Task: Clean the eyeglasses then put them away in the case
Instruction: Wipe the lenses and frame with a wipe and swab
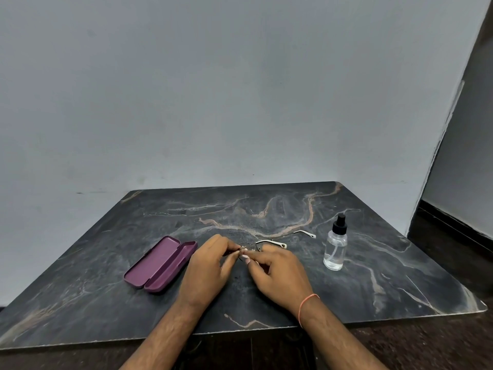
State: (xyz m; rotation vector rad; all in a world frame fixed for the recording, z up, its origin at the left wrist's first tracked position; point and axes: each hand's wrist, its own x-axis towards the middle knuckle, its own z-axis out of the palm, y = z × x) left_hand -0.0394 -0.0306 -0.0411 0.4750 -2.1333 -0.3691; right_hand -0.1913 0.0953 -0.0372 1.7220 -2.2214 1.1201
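Note:
Thin-framed eyeglasses (269, 243) with pale temple arms are at the middle of the dark marble table (266, 209), one arm tip reaching toward the right. My left hand (210, 265) pinches the frame at its left side. My right hand (277, 273) pinches it from the right, fingertips meeting my left hand's. The lenses are mostly hidden behind my fingers. A purple eyeglass case (160, 264) lies open to the left of my hands, with nothing visible inside.
A clear spray bottle (335, 245) with a black nozzle stands upright to the right of my hands. The table's back edge meets a grey wall, and a dark floor shows past its right and near edges.

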